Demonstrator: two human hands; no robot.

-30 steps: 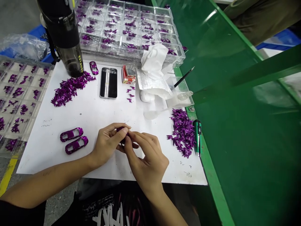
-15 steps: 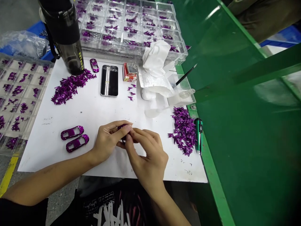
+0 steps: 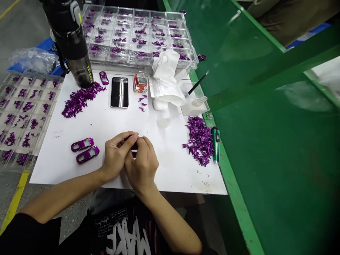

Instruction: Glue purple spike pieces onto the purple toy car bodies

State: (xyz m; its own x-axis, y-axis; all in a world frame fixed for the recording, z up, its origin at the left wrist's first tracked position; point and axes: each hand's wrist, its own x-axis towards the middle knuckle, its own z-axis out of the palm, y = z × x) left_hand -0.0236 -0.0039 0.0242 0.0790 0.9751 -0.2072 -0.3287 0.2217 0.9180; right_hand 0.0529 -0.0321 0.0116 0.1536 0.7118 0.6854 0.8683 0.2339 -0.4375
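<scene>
Above the white sheet [image 3: 170, 170], my left hand [image 3: 115, 154] is closed round a purple car body [image 3: 135, 146], mostly hidden by fingers. My right hand [image 3: 143, 161] presses against the same piece, its fingers pinched together at the top; any small part between them is too hidden to tell. To the left lie two purple car bodies [image 3: 87, 154], side by side. A heap of small purple pieces [image 3: 199, 141] lies at the right, another purple heap [image 3: 79, 101] at the back left, and several loose purple pieces [image 3: 142, 104] near the back middle.
A dark bottle [image 3: 71, 49], a phone [image 3: 119, 92], a red box [image 3: 140, 83] and white tissue [image 3: 167, 78] stand or lie along the back. Behind are clear compartment trays [image 3: 127, 63]. A green cutter [image 3: 216, 145] lies by the green ledge at right.
My right hand has turned and drawn in closer to my left, its fingers now more bunched. The whole view has shifted slightly. The car body stays between my hands.
</scene>
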